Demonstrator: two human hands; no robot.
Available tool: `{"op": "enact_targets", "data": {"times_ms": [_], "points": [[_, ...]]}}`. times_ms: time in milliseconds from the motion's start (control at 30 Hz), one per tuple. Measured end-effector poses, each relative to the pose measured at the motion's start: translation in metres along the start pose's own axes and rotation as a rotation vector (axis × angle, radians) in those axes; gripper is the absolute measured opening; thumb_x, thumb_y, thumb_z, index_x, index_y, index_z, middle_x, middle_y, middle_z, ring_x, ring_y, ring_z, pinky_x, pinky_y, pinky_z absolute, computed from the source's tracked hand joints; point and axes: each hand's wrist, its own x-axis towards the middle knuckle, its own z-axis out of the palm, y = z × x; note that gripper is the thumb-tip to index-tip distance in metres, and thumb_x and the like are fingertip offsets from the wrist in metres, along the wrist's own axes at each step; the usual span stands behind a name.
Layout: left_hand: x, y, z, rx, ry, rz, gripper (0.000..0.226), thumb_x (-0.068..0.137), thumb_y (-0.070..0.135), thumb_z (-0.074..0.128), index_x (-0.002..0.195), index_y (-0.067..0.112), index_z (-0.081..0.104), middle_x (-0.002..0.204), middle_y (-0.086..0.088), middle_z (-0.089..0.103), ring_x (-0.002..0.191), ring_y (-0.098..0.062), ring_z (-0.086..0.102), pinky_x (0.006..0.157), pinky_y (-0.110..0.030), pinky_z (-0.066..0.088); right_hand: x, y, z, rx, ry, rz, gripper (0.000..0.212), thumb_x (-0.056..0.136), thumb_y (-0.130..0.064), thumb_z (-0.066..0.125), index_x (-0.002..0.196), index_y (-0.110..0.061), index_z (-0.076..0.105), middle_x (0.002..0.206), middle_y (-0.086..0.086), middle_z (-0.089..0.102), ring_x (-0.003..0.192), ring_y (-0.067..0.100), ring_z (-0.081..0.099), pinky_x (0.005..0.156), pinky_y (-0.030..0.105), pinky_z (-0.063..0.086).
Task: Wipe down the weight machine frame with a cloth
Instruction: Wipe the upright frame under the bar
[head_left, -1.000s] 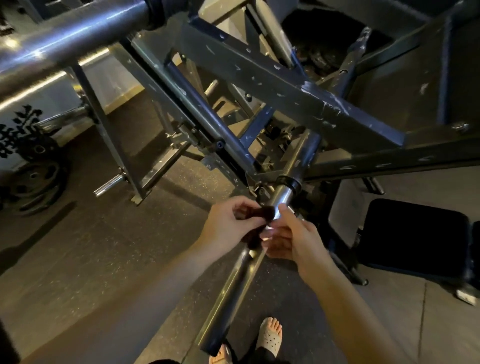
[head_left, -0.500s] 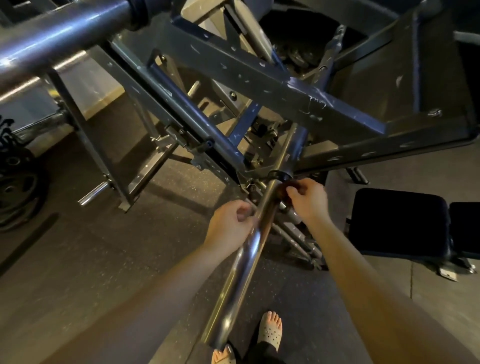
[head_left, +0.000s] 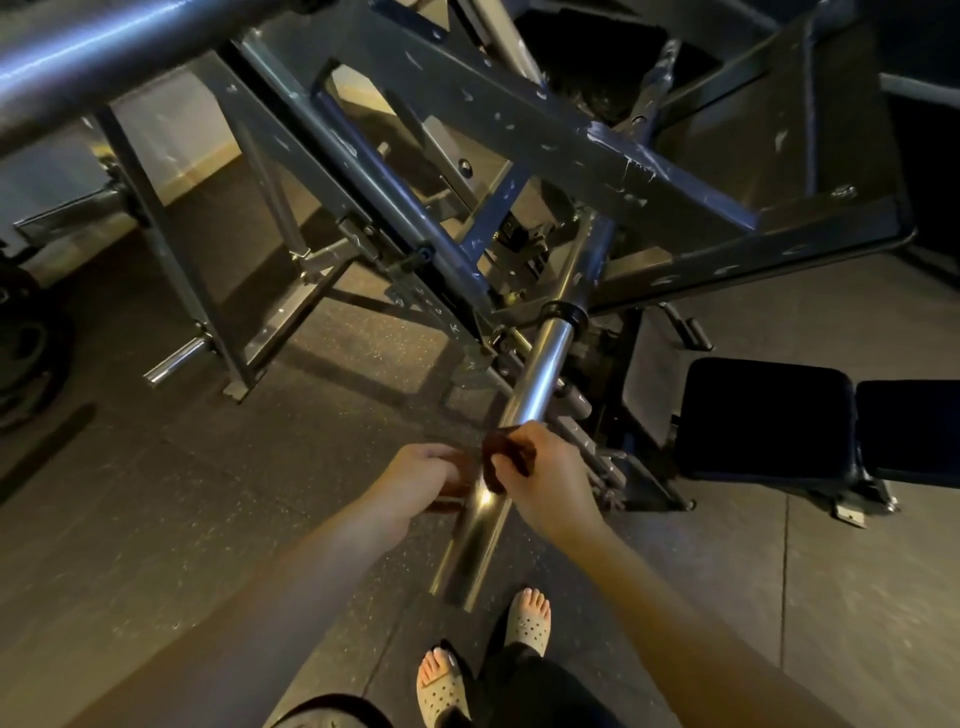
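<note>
A dark brown cloth (head_left: 501, 457) is wrapped over a shiny chrome bar (head_left: 537, 374) that slants down from the grey, chipped weight machine frame (head_left: 545, 135) toward me. My right hand (head_left: 545, 475) grips the cloth on the bar's right side, fingers curled round it. My left hand (head_left: 423, 480) holds the cloth's other end on the left side of the bar, fingers curled; that end is mostly hidden in shadow. The bar's lower end (head_left: 457, 587) hangs free above the floor.
A black padded bench (head_left: 763, 415) stands at the right. Dark weight plates (head_left: 26, 353) lean at the far left, with a short chrome peg (head_left: 174, 358) sticking out from the frame. My feet in pale clogs (head_left: 527, 621) stand on the speckled rubber floor.
Both hands slid down the chrome bar toward me with the cloth; the right hand left the collar near the frame and now sits level with the left hand.
</note>
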Motion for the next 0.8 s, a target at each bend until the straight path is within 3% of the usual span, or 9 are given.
{"op": "enact_targets", "data": {"times_ms": [67,200,267,400,500,567,700,800], "points": [[-0.008,-0.009,-0.006,-0.028,-0.035,-0.015,0.026,0.097,0.006,0.057,0.107,0.019,0.076,0.109,-0.012,0.075,0.105,-0.029,0.070,0.092,-0.043,0.058,-0.023,0.006,0.008,0.075,-0.044,-0.007,0.018,0.096,-0.024,0.068,0.111,-0.030,0.061,0.102,-0.019,0.065,0.094,-0.013,0.062,0.074,0.006,0.050],[-0.024,-0.020,-0.011,-0.007,-0.058,0.020,0.022,0.099,0.006,0.058,0.109,0.013,0.075,0.107,-0.011,0.076,0.103,-0.024,0.071,0.080,-0.032,0.057,-0.057,0.013,0.020,0.186,-0.157,0.013,0.025,0.095,-0.023,0.069,0.120,-0.024,0.064,0.108,-0.013,0.070,0.101,-0.005,0.067,0.082,0.018,0.058],[-0.030,-0.022,-0.010,0.028,-0.058,0.031,0.021,0.098,0.005,0.059,0.108,0.014,0.075,0.106,-0.011,0.077,0.101,-0.022,0.072,0.080,-0.030,0.058,-0.066,0.011,0.019,0.208,-0.280,0.034,0.027,0.095,-0.021,0.070,0.121,-0.023,0.064,0.110,-0.007,0.070,0.102,0.001,0.069,0.083,0.025,0.061],[-0.034,-0.017,-0.009,0.223,-0.029,0.160,0.019,0.096,0.011,0.063,0.105,0.022,0.075,0.102,0.001,0.075,0.100,-0.015,0.070,0.078,-0.025,0.054,-0.067,0.016,-0.007,0.262,-0.516,0.079,0.023,0.094,-0.016,0.069,0.117,-0.021,0.067,0.112,-0.003,0.070,0.106,0.005,0.068,0.088,0.025,0.057],[-0.043,0.001,-0.008,0.256,-0.072,0.291,0.022,0.094,0.011,0.067,0.107,0.027,0.075,0.104,0.008,0.075,0.101,-0.010,0.069,0.085,-0.025,0.055,-0.068,0.024,-0.032,0.501,-0.425,0.133,0.020,0.096,-0.013,0.065,0.115,-0.010,0.070,0.113,0.008,0.072,0.110,0.020,0.069,0.097,0.037,0.056],[-0.049,0.015,-0.004,0.272,-0.170,0.363,0.028,0.093,0.009,0.066,0.111,0.029,0.074,0.109,0.011,0.074,0.105,-0.003,0.067,0.089,-0.021,0.052,-0.066,0.027,-0.047,0.669,-0.381,0.146,0.020,0.098,-0.010,0.062,0.116,-0.003,0.069,0.115,0.016,0.072,0.112,0.030,0.068,0.095,0.038,0.056],[-0.057,0.044,0.012,0.297,-0.418,0.432,0.039,0.092,0.008,0.066,0.122,0.033,0.069,0.118,0.015,0.070,0.110,0.005,0.062,0.090,-0.015,0.046,-0.057,0.020,-0.077,0.807,-0.324,0.106,0.027,0.101,-0.011,0.059,0.123,0.002,0.065,0.121,0.024,0.067,0.113,0.036,0.067,0.089,0.037,0.056],[-0.057,0.070,0.025,0.325,-0.388,0.492,0.030,0.092,0.016,0.072,0.118,0.032,0.069,0.113,0.011,0.072,0.104,0.004,0.066,0.088,-0.018,0.050,-0.044,0.014,-0.102,0.865,-0.248,0.069,0.030,0.100,-0.014,0.058,0.122,0.006,0.065,0.122,0.030,0.064,0.108,0.033,0.067,0.088,0.034,0.056]]}}
